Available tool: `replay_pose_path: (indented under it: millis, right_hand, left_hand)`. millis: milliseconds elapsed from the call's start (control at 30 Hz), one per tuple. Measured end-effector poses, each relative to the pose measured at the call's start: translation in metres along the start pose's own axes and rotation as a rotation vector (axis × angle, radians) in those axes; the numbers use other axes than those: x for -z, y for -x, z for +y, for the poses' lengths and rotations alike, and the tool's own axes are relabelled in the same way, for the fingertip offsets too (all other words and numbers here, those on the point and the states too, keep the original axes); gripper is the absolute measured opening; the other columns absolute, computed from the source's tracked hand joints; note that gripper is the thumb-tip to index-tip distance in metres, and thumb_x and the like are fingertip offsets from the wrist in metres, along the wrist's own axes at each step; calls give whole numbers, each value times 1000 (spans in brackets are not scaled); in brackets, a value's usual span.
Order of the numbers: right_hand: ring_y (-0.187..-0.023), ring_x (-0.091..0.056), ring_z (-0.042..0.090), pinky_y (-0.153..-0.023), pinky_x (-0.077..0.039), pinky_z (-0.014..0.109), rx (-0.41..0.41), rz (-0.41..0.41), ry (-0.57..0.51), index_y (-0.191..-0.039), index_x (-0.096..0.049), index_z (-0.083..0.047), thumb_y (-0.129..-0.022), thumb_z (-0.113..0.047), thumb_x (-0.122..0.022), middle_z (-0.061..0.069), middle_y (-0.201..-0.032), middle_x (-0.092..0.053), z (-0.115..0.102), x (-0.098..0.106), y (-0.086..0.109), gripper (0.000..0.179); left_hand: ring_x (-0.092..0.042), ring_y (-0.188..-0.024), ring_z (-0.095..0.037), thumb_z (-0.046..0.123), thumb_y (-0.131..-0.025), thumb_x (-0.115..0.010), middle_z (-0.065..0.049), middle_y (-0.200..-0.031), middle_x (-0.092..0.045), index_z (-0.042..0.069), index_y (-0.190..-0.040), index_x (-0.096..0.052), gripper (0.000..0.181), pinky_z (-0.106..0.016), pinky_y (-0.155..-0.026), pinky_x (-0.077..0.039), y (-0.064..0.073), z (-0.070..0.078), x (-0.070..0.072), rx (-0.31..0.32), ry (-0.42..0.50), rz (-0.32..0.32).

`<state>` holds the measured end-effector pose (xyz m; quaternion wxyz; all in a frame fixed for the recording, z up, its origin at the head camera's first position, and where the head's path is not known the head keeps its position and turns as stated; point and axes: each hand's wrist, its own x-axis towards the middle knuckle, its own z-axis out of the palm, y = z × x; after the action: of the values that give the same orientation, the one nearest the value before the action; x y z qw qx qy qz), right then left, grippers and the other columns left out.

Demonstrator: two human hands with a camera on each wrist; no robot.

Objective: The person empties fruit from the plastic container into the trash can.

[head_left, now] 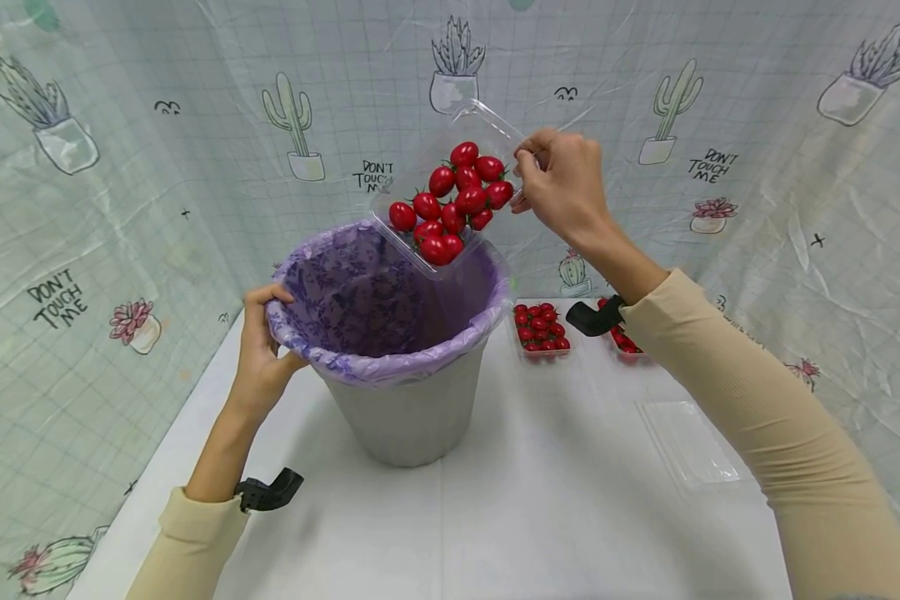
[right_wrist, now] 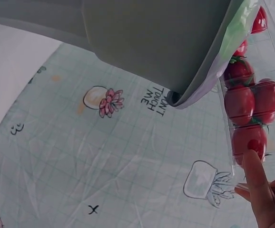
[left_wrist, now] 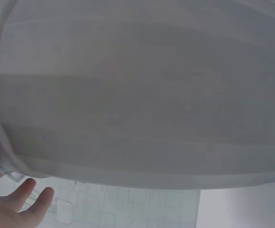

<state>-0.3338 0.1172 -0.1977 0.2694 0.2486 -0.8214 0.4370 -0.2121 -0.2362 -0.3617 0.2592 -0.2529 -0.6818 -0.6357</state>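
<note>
Right fingers (right_wrist: pixel 260 187) pinch a tray (head_left: pixel 487 132), seemingly plastic sheeting (head_left: pixel 217 158) walling the white tabletop (head_left: pixel 570 483).

The floor of the bin (head_left: pixel 412 417) is out of my sight, behind its near wall and purple liner (head_left: pixel 390 367). The raised tray (head_left: pixel 487 133) covers part of the far rim; its clear edges partly fade against the sheet (head_left: pixel 390 75). Its tomatoes (head_left: pixel 450 200) overlap, so I can't count them surely. At the right, the right sleeve (head_left: pixel 757 408) and black wrist device (head_left: pixel 596 318) hide much of another tray (head_left: pixel 630 357). Both that sleeve and the left sleeve (head_left: pixel 191 533) run off the near edge. The left wrist view crops the left hand (left_wrist: pixel 14 211) and bin; the right wrist view crops the right hand (right_wrist: pixel 266 204) and raised tray.
</note>
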Motion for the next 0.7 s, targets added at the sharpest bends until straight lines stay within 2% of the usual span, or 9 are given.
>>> replay_pose_path:
  millis: [333, 700]
  right_hand:
    - [-48, -59, -9, -54, -52, 14, 35, 13, 44, -109, -71, 10, -104, -5, -54, 22, -91, -77, -2, 0, 0, 23]
    - [-48, -57, -11, -51, -50, 13, 69, 40, 54, -108, -71, 10, -103, -4, -55, 22, -88, -77, -1, -3, -1, 23]
  left_hand:
    - [-47, -116, -22, 40, -80, -90, -6, -132, -44, -8, -129, -31, 90, -27, -101, -38, 0, 1, 0, -3, -2, 3]
    - [-48, -115, -23, 43, -80, -90, -8, -131, -44, -7, -129, -32, 91, -26, -100, -39, 0, -1, -1, -16, 1, 2]
